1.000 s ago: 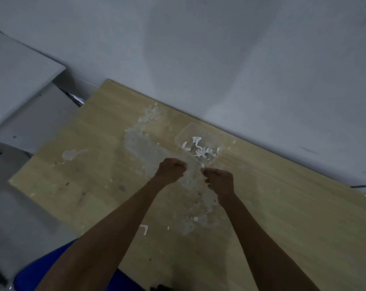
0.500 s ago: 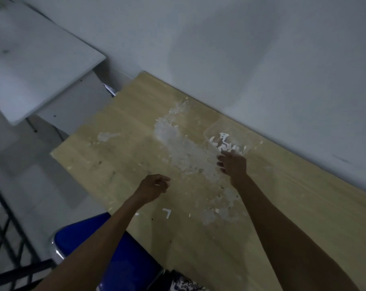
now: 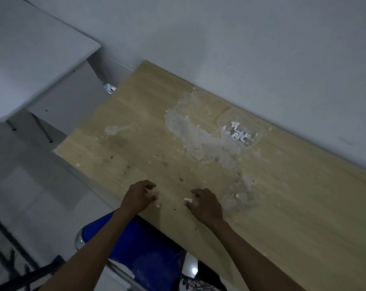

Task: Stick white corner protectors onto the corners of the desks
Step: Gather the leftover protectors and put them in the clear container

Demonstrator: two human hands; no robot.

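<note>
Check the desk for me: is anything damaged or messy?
Yes. The wooden desk has a rough whitish patch where the surface looks scraped or peeled, running from near the wall toward the front edge. Pale crumbs lie scattered around it, some beside the clear tray of white pieces.

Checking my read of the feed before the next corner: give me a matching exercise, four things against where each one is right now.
Things:
1. clear container
2. blue chair
3. white desk
4. right hand

Places:
A. below the wooden desk's near edge
B. far edge of the wooden desk, by the wall
C. beyond the wooden desk's left end
D. over the wooden desk near its front edge, a small white piece at its fingertips

Pairs: 1-B, 2-A, 3-C, 4-D
</note>
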